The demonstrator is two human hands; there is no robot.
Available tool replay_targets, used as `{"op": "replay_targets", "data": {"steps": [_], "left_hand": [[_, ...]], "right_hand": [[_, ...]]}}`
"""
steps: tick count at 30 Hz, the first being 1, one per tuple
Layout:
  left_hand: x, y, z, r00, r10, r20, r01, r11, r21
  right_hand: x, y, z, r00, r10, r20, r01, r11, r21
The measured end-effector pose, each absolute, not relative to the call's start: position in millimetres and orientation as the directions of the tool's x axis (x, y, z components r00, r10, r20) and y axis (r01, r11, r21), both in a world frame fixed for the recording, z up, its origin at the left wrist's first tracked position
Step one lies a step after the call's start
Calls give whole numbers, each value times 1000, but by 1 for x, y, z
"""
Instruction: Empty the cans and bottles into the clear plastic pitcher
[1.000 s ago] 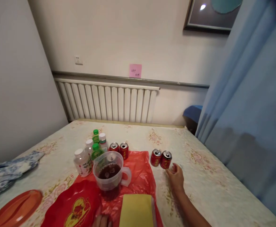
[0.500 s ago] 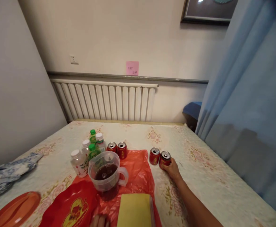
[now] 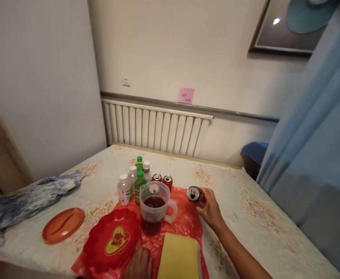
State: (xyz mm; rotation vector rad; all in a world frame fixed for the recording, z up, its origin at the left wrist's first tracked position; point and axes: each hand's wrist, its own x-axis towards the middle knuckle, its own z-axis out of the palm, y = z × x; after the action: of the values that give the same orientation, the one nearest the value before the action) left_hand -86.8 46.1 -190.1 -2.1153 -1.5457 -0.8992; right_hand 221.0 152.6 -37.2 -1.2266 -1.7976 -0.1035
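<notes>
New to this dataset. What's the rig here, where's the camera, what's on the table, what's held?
No machine: a person works with bare hands, and one camera on their head looks forward and down. The right hand grips a red can, tipped with its top toward the camera. The left hand rests low by a red dish; whether it holds anything is unclear. On the flowered table lie a red plastic bag, a clear jug of dark liquid, small bottles, two more red cans, a yellow block, an orange oval dish and a blue-white cloth.
</notes>
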Motion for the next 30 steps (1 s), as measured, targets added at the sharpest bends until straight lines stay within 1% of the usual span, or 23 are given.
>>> {"op": "replay_targets", "data": {"steps": [4, 8, 13, 16, 20, 24, 30], "left_hand": [[-84, 43, -190, 148, 705, 694, 949, -299, 101], [-82, 42, -196, 98, 744, 660, 953, -262, 153], [-82, 41, -203, 101, 801, 589, 951, -251, 179], [-81, 41, -207, 86, 810, 580, 953, -237, 190], [-79, 41, -209, 45, 822, 568, 954, -205, 221], [-78, 39, -209, 46, 839, 543, 954, -198, 226], [-78, 40, -212, 22, 813, 582, 959, -181, 217]], "right_hand": [[190, 159, -2, -241, 609, 756, 790, 575, -212], [161, 163, 26, -420, 545, 725, 766, 641, -38], [136, 165, 47, -555, 487, 674, 755, 636, 162], [130, 168, 52, -614, 438, 657, 731, 629, 265], [128, 171, 58, -675, 427, 601, 703, 620, 349], [125, 170, 66, -730, 427, 534, 665, 625, 409], [121, 169, 74, -764, 413, 496, 635, 615, 467]]}}
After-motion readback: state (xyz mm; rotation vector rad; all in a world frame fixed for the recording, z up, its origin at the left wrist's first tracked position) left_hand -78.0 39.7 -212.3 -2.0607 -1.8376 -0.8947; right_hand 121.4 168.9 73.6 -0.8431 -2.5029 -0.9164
